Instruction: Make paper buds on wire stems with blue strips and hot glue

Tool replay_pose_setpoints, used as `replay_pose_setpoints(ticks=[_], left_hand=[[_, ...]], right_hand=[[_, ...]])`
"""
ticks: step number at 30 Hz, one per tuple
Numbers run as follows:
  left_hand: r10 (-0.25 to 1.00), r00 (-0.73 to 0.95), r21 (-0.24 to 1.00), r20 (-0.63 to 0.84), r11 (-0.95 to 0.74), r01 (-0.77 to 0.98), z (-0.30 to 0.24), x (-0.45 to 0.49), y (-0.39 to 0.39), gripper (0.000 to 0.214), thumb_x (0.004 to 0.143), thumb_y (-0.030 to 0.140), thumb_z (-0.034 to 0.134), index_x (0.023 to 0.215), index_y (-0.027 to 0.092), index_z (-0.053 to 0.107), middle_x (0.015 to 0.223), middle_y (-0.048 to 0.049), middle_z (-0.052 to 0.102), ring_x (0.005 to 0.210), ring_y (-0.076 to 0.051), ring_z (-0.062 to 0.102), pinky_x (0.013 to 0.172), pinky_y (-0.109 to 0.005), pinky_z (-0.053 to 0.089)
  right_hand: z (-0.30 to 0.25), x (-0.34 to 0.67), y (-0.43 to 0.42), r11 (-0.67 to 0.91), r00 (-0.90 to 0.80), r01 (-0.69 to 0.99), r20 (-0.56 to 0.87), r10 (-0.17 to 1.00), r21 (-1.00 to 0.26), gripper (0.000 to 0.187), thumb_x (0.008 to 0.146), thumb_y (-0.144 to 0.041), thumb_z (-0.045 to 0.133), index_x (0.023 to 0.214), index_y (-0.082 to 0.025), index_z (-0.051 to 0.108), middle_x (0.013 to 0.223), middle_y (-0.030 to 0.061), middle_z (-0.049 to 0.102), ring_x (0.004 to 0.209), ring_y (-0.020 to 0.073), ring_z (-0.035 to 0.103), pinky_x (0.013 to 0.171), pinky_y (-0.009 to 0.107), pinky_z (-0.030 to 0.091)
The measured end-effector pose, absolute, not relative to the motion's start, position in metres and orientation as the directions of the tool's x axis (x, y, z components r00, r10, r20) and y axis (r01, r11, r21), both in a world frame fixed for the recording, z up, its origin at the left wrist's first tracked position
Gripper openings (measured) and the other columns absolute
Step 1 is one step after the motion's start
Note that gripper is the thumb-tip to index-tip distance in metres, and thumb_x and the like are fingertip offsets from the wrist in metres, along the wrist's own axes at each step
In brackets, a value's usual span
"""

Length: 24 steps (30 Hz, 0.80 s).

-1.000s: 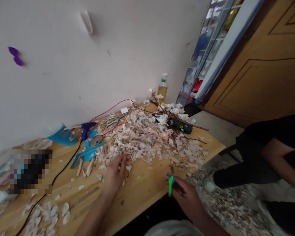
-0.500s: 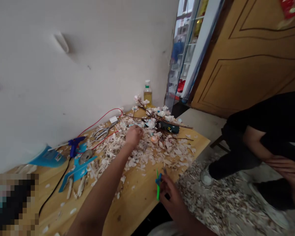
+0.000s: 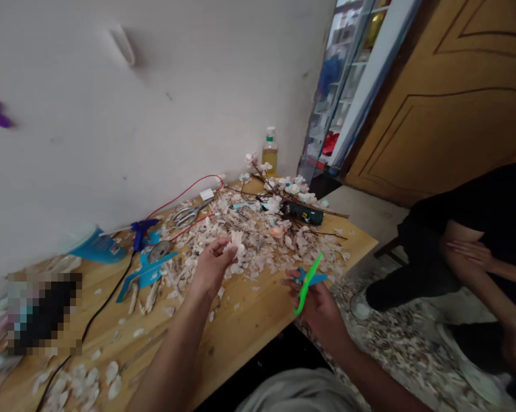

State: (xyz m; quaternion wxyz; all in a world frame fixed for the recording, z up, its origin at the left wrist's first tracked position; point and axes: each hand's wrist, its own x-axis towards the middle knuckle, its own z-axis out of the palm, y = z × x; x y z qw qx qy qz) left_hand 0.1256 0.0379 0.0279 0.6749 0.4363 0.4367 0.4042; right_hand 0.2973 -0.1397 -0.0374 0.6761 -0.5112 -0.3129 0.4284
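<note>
My left hand (image 3: 212, 264) is raised over the front of the heap of pale flakes (image 3: 258, 257), with thumb and fingers pinching a pale, fan-shaped flake (image 3: 237, 239). What the flake is made of, I cannot make out. Close to the table's front edge, my right hand (image 3: 320, 303) holds what look like green and blue plastic scissors (image 3: 308, 280), their two coloured parts crossed and spread apart. Some of its fingers are hidden behind them. Past the heap lie brown branches bearing white blossoms (image 3: 294, 186), beside a dark green roll (image 3: 303, 213).
At the left are a blue glue gun (image 3: 142, 232), metal scissors (image 3: 186, 216), a blue tub (image 3: 101, 246) and a black cord (image 3: 107, 312). A bottle of yellow liquid (image 3: 270, 154) stands by the wall. A seated person (image 3: 450, 240) is at the right; scraps cover the floor (image 3: 390, 337).
My left hand has come back from the heap towards me, now with a pale flake in it. The right hand has lifted slightly and turned the green and blue scissors, which now show spread apart.
</note>
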Motion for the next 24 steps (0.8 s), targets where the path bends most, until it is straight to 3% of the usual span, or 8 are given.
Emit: replay_pose_setpoints(ticks=[4, 8, 11, 16, 19, 22, 24], left_hand=[[0.919, 0.315, 0.954, -0.238, 0.283, -0.104, 0.025, 0.097, 0.003, 0.055, 0.058, 0.037, 0.09, 0.102, 0.016, 0.066, 0.072, 0.0009, 0.067, 0.06, -0.008, 0.057, 0.059, -0.018, 0.046], [0.916, 0.343, 0.977, -0.208, 0.208, 0.037, 0.02, 0.071, -0.019, 0.053, 0.067, 0.038, 0.085, 0.111, 0.016, 0.065, 0.066, 0.0014, 0.065, 0.056, -0.008, 0.054, 0.054, -0.018, 0.039], [0.922, 0.322, 0.975, -0.215, 0.222, 0.016, 0.016, 0.058, -0.032, 0.054, 0.067, 0.039, 0.085, 0.111, 0.016, 0.063, 0.066, 0.0013, 0.065, 0.058, -0.009, 0.054, 0.055, -0.018, 0.041], [0.934, 0.251, 0.954, -0.254, 0.285, -0.093, 0.007, 0.045, -0.042, 0.055, 0.062, 0.041, 0.087, 0.104, 0.016, 0.063, 0.076, -0.0011, 0.068, 0.065, -0.012, 0.059, 0.063, -0.023, 0.049], [0.944, 0.215, 0.957, -0.249, 0.273, -0.093, -0.001, 0.036, -0.044, 0.051, 0.066, 0.045, 0.084, 0.103, 0.017, 0.063, 0.073, 0.0, 0.066, 0.062, -0.012, 0.057, 0.061, -0.024, 0.047], [0.96, 0.204, 0.982, -0.19, 0.183, 0.054, -0.007, 0.038, -0.061, 0.04, 0.077, 0.049, 0.073, 0.1, 0.017, 0.067, 0.072, -0.0017, 0.064, 0.064, -0.014, 0.057, 0.062, -0.026, 0.047], [0.941, 0.301, 0.974, -0.153, 0.092, 0.208, -0.008, 0.055, -0.087, 0.034, 0.086, 0.049, 0.062, 0.099, 0.018, 0.07, 0.085, -0.007, 0.069, 0.076, -0.019, 0.062, 0.071, -0.031, 0.05]], right_hand=[[-0.006, 0.278, -0.093, 0.14, 0.267, -0.357, 0.043, 0.963, -0.923, 0.053, 0.067, -0.043, 0.087, 0.112, -0.032, 0.06, 0.132, 0.0065, 0.063, 0.11, 0.0299, 0.068, 0.093, 0.047, 0.056], [0.009, 0.251, -0.06, 0.044, 0.174, -0.301, -0.01, 0.985, -0.953, 0.052, 0.063, -0.035, 0.087, 0.104, -0.029, 0.057, 0.118, 0.0035, 0.067, 0.097, 0.0245, 0.071, 0.079, 0.038, 0.059], [0.009, 0.237, -0.053, -0.003, 0.156, -0.273, -0.047, 0.987, -0.962, 0.054, 0.061, -0.029, 0.087, 0.104, -0.028, 0.054, 0.101, 0.0006, 0.069, 0.086, 0.02, 0.071, 0.073, 0.032, 0.057], [0.002, 0.23, -0.053, 0.02, 0.189, -0.296, -0.038, 0.981, -0.955, 0.052, 0.06, -0.026, 0.086, 0.101, -0.027, 0.054, 0.096, -0.0007, 0.068, 0.079, 0.0163, 0.068, 0.07, 0.028, 0.055], [0.001, 0.231, -0.052, 0.032, 0.227, -0.313, -0.043, 0.973, -0.949, 0.052, 0.058, -0.027, 0.087, 0.099, -0.027, 0.055, 0.099, -0.0004, 0.067, 0.079, 0.0157, 0.066, 0.067, 0.027, 0.055], [0.015, 0.243, -0.06, 0.081, 0.312, -0.288, -0.013, 0.95, -0.954, 0.049, 0.059, -0.03, 0.086, 0.098, -0.027, 0.057, 0.101, -0.0001, 0.067, 0.078, 0.0155, 0.066, 0.064, 0.027, 0.055], [0.034, 0.262, -0.073, 0.127, 0.369, -0.214, 0.041, 0.928, -0.969, 0.045, 0.063, -0.031, 0.084, 0.101, -0.027, 0.059, 0.106, 0.0008, 0.068, 0.081, 0.016, 0.067, 0.064, 0.027, 0.056]])
